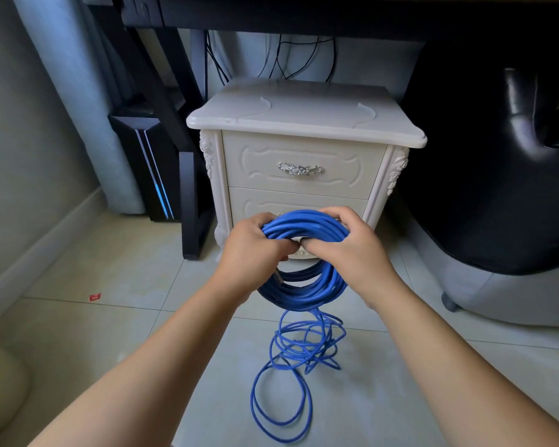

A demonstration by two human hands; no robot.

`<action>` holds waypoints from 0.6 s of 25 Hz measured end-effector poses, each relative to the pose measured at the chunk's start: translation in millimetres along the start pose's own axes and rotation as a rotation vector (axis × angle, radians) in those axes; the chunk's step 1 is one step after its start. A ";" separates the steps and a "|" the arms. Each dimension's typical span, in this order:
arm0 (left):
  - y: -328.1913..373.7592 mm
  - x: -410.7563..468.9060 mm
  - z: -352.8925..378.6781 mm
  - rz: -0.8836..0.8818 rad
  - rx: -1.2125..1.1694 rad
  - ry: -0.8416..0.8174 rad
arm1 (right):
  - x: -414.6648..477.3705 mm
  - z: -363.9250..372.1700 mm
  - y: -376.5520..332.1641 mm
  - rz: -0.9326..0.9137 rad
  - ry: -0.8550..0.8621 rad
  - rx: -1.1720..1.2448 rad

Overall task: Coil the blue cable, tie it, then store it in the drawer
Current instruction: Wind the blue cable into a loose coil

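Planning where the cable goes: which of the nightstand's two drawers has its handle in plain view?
The upper drawer: its silver handle shows fully. The lower drawer's handle area is hidden behind the blue cable.

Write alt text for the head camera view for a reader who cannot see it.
Two bare hands, left hand and right hand, grip a partly wound coil of blue cable, with loose loops trailing on the tiled floor. Behind it stands a white nightstand with its top drawer closed.
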State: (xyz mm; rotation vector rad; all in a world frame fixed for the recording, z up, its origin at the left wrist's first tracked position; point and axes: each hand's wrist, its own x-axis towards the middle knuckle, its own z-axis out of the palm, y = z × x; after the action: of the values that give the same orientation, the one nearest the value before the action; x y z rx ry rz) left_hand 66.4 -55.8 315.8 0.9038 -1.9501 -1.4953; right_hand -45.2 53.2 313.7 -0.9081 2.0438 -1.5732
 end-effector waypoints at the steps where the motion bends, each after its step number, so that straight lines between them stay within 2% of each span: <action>1: 0.7 0.6 -0.1 -0.043 -0.088 0.019 | 0.6 -2.1 1.0 0.043 -0.031 0.094; 3: 0.0 2.7 -1.5 -0.129 -0.279 0.057 | 0.2 -2.2 5.1 0.148 -0.108 0.272; 5: -0.9 4.5 -2.1 -0.213 -0.462 0.103 | -3.4 5.0 11.4 0.218 -0.158 0.341; 9: 0.0 -1.2 4.6 -0.313 -0.717 0.129 | -8.6 25.0 17.7 0.231 -0.126 0.502; 12: -3.7 -5.0 12.7 -0.357 -0.759 0.099 | -4.5 25.2 18.2 0.241 -0.003 0.552; 15: -9.7 -5.6 15.1 -0.404 -0.643 0.029 | -0.5 21.8 20.8 0.214 0.079 0.484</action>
State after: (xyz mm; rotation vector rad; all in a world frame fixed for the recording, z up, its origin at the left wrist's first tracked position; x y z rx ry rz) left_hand 60.8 -43.8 302.6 1.0312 -1.1609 -2.1394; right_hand -35.5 41.7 287.6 -0.4394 1.6252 -1.8804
